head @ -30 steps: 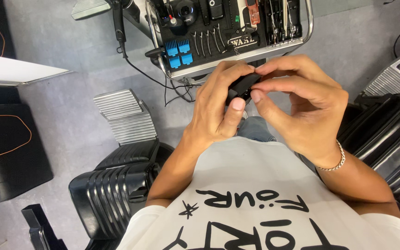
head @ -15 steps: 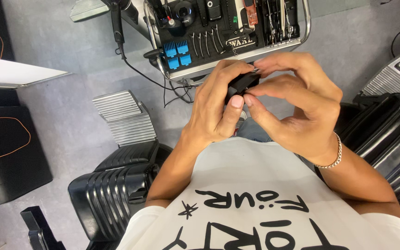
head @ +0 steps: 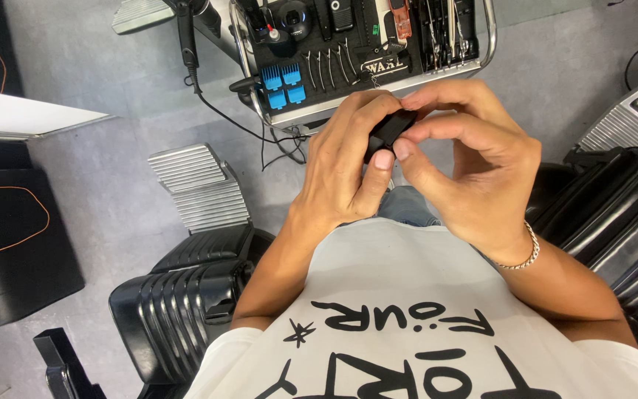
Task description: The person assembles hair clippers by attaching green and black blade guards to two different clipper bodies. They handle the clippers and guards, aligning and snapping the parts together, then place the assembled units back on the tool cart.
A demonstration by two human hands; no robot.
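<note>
Both hands pinch a small black clipper part, chest-high.

Left hand [head: 345,174] and right hand [head: 474,174] grip the black part [head: 389,133] as before, thumbs now closer. Black chair [head: 179,303] left, tool tray [head: 367,55] just ahead; grey floor [head: 112,96] open leftward.

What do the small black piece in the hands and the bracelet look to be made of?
Black piece: probably matte plastic, with a dull, even surface and moulded edges. Bracelet: likely polished silver-toned metal, with bright glinting links.
</note>
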